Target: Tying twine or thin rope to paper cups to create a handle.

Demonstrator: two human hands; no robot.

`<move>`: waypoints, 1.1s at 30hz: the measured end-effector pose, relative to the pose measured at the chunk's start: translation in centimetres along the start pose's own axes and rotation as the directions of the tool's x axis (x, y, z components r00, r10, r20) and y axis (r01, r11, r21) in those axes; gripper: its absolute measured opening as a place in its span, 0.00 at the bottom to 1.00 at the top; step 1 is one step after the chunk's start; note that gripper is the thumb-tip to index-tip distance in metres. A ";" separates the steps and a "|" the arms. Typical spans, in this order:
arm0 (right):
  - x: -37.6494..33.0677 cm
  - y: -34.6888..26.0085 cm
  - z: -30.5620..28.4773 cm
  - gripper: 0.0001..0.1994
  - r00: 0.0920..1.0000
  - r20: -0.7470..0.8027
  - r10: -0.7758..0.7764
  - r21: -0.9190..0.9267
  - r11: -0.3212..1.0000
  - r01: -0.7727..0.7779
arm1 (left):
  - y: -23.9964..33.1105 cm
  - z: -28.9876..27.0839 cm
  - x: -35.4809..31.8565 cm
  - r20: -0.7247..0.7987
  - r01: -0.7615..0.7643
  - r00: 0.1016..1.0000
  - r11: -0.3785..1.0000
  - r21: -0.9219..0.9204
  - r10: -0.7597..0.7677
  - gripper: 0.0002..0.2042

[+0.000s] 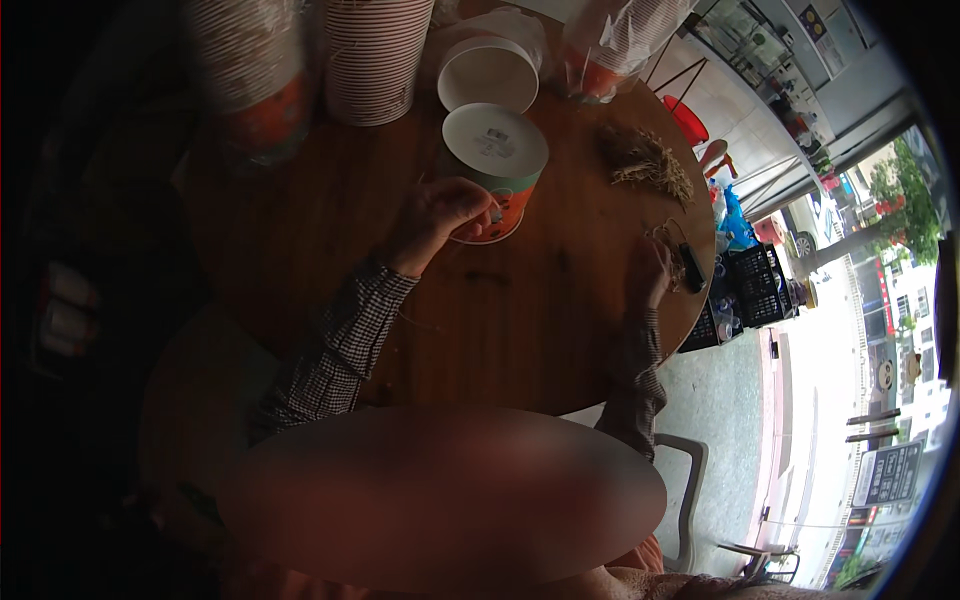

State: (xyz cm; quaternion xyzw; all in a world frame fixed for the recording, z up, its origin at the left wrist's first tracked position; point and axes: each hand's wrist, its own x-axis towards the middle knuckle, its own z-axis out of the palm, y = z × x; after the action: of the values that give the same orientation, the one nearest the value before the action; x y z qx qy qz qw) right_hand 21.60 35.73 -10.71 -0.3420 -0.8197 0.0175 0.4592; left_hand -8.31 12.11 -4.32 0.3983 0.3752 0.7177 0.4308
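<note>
An upturned paper tub (518, 208) with a pale base and an orange and green printed side stands on the round wooden table. My left hand (450, 215) is closed in a pinch right against the tub's near left side. Something thin and pale shows at its fingertips, too small to name. Near the table's right edge is my right hand (650, 268), dim, its fingers partly hidden. Beside it lie a small dark oblong object (691, 268) and some straw-like bits. Farther back is a loose heap of dry straw-like strands (650, 165).
Tall stacks of paper tubs (370, 60) stand at the back, with more in clear plastic (255, 80) at left. Another tub (488, 78) lies tilted behind the upturned one. Black crates (757, 285) and a chair (690, 490) are off the table's right side.
</note>
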 end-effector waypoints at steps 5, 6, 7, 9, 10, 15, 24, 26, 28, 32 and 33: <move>-0.4 -15.8 2.4 0.13 0.712 0.677 0.183 0.518 0.569 -0.639 | -0.7 -0.3 -0.4 0.002 -0.061 0.998 0.995 0.081 0.061 0.08; -0.8 -17.7 2.2 0.14 0.572 0.800 0.180 0.493 0.347 -0.798 | -0.9 -0.3 -0.4 -0.016 -0.153 0.988 0.977 0.147 0.157 0.07; -1.2 -19.3 2.2 0.15 0.419 0.899 0.129 0.407 0.110 -0.907 | -1.2 -0.3 -0.5 -0.029 -0.240 0.967 0.946 0.217 0.252 0.06; -1.9 -20.0 3.3 0.15 0.449 0.893 0.041 0.449 -0.160 -0.879 | -1.6 0.7 -0.4 0.084 -0.381 0.920 0.826 0.415 0.382 0.05; -2.0 -20.0 3.6 0.14 0.491 0.870 -0.044 0.430 -0.421 -0.799 | -1.8 1.2 -0.4 0.214 -0.504 0.853 0.644 0.575 0.476 0.05; 0.1 -17.3 3.0 0.11 0.631 0.772 0.077 0.578 -0.498 -0.647 | -2.5 3.0 -1.6 0.458 -0.561 0.816 0.289 0.776 0.354 0.05; 3.2 -20.6 0.3 0.10 0.788 0.599 0.142 0.735 0.294 -0.612 | -4.1 1.5 -2.1 0.425 -0.293 0.905 0.688 0.664 -0.025 0.09; 2.4 -20.2 0.8 0.09 0.820 0.554 0.143 0.706 0.442 -0.554 | -2.2 1.8 -1.4 0.309 -0.157 0.949 0.759 0.632 -0.062 0.12; 1.3 -19.7 1.8 0.06 0.904 0.422 0.070 0.626 0.698 -0.347 | -0.7 2.0 -1.1 0.182 -0.021 0.978 0.811 0.585 -0.106 0.14; 0.2 -20.3 3.1 0.06 0.957 0.239 -0.163 0.577 0.817 -0.005 | -1.1 0.7 -0.8 -0.005 -0.046 0.998 0.744 0.667 0.066 0.21; 0.2 -20.5 3.0 0.06 0.941 0.263 -0.214 0.546 0.837 0.038 | -1.4 0.4 -0.9 -0.025 -0.034 0.997 0.659 0.752 0.079 0.22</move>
State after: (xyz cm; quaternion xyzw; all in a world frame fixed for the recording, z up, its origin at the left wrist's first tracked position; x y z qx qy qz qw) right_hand 8.06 20.95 -5.29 -0.1382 -0.8655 0.2681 0.3999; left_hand -7.22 11.89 -5.61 0.5317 0.6367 0.5231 0.1954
